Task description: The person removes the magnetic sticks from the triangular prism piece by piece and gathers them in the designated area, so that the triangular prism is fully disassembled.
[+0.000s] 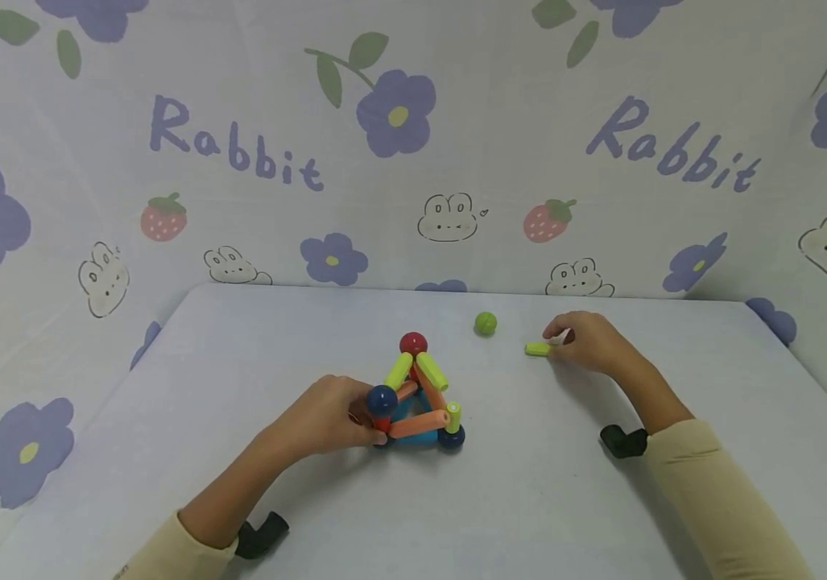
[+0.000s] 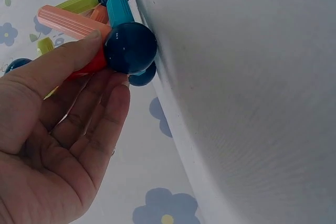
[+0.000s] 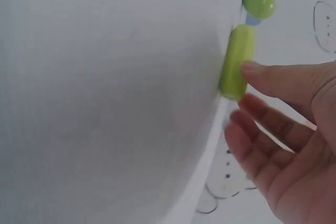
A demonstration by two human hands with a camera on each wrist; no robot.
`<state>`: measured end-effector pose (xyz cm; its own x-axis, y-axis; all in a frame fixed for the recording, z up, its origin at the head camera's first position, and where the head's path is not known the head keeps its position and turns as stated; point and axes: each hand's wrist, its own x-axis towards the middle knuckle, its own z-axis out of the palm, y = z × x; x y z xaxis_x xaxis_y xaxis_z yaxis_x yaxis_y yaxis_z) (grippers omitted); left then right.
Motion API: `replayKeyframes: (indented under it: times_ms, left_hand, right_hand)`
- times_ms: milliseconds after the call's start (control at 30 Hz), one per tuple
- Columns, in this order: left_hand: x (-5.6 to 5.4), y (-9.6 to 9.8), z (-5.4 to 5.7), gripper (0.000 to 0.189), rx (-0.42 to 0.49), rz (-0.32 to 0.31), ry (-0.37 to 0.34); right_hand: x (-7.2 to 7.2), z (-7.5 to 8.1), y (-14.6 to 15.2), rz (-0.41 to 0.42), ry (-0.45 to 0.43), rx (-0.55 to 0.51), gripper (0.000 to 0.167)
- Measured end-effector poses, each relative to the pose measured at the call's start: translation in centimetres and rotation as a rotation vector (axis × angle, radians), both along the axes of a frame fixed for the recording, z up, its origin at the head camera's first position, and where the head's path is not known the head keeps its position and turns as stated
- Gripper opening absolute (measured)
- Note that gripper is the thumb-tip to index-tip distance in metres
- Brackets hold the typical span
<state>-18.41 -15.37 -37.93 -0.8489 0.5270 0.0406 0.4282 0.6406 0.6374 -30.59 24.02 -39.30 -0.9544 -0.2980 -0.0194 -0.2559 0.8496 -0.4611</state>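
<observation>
A structure of magnetic rods and balls stands on the table, with a red ball (image 1: 413, 344) on top, dark blue balls (image 2: 130, 48) at corners, and orange rods (image 1: 420, 424), green rods and a blue rod (image 2: 120, 10) between them. My left hand (image 1: 329, 415) grips its left side, thumb and fingers about a red rod (image 2: 89, 67) beside a blue ball. Farther right, a loose yellow-green rod (image 3: 238, 61) lies on the table. My right hand (image 1: 587, 342) is at its near end; the thumb appears to touch it, while the other fingers are loosely bent beside it.
A green ball (image 1: 485, 324) sits on the table behind the structure, left of the loose rod. The white table (image 1: 514, 499) ends at a patterned cloth backdrop (image 1: 485, 145). Black pieces (image 1: 623, 441) stick out by both wrists.
</observation>
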Motion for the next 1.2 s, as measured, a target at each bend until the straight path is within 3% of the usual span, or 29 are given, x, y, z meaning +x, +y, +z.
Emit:
replayKeyframes:
  times_ms: [133,200,333,467,567,700,933,1200]
  left_hand:
    - [0.0,0.0,0.0,0.024,0.004,-0.003,-0.010]
    - [0.0,0.0,0.0,0.023,0.004,-0.004,-0.022]
    - [0.0,0.0,-0.1,0.021,0.006,-0.003,-0.043]
    - [-0.1,0.0,-0.1,0.021,0.002,0.004,-0.038]
    - [-0.1,0.1,-0.1,0.021,-0.003,0.009,-0.027]
    - [-0.1,0.1,0.0,0.022,-0.013,0.008,-0.014]
    - [-0.2,0.1,-0.2,0.021,-0.011,0.000,-0.012]
    - [-0.2,0.0,-0.2,0.021,-0.011,-0.005,-0.004]
  right_hand:
    - [1.0,0.8,-1.1,-0.011,0.066,0.001,0.023]
    - [1.8,1.4,-1.9,0.038,0.110,-0.033,0.020]
    - [4.1,2.6,-4.4,0.264,0.110,-0.133,0.013]
    - [6.6,3.5,-7.2,0.519,-0.005,-0.230,0.014]
    - [8.2,3.5,-9.0,0.607,-0.073,-0.273,0.019]
    - [9.5,3.2,-10.2,0.598,-0.060,-0.275,0.017]
    - [9.6,2.7,-8.9,0.512,0.047,-0.106,0.016]
    - [9.4,2.1,-8.3,0.556,0.025,-0.063,0.016]
